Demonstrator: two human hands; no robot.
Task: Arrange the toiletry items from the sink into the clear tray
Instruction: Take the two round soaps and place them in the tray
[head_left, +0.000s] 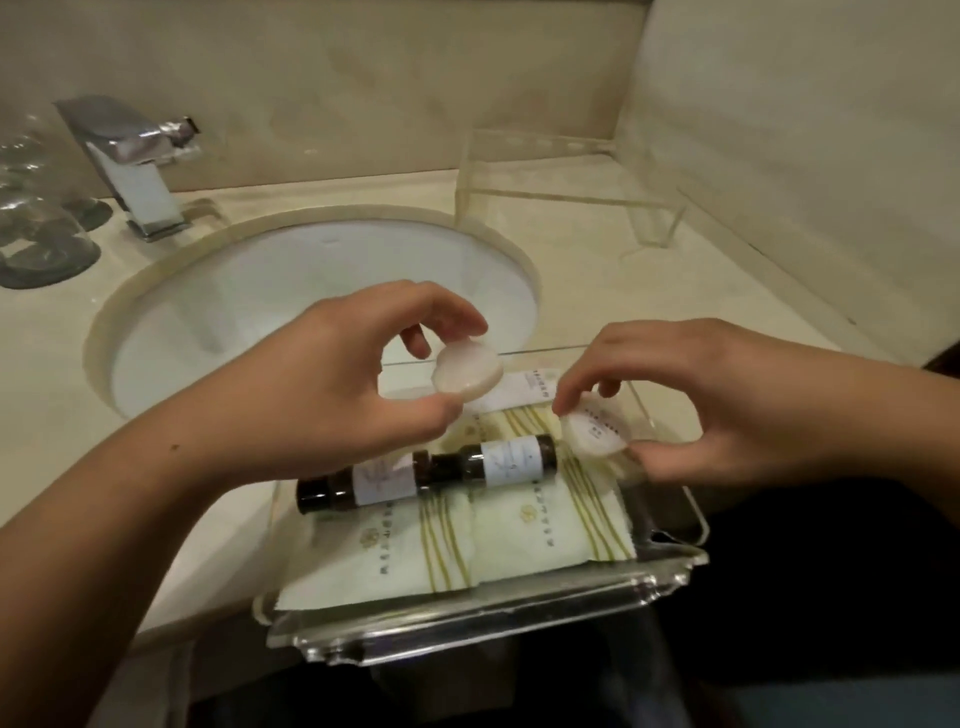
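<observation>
Left hand (332, 384): is pinching a plain round white soap disc (467, 375) by its rim between thumb and fingertips, holding it in the air over the tray's far left corner, close to the basin.
Right hand (727, 410): is gripping a wrapped round white soap with a printed label (595, 432) by its edge, tilted, low over the tray's far right part.
Clear acrylic tray (467, 618): is sitting at the counter's front edge, and its near end seems to be hanging past that edge.
Already inside: pale green striped sachets (530, 525) are lining the bottom, two dark brown glass bottles with white labels (511, 462) are lying end to end across them, and a slim white box (530, 387) is lying at the back.
Slip risk: both grips are fingertip-only on smooth rims, so the plain disc is likely to fall into the white oval sink basin (260, 312) if the pinch is loosening.
Tipping risk: pressing down near the front is risking tilting the overhanging tray off the counter.
Rolling risk: nudging the bottles while setting a soap down is likely to send them rolling on the soft sachets.
</observation>
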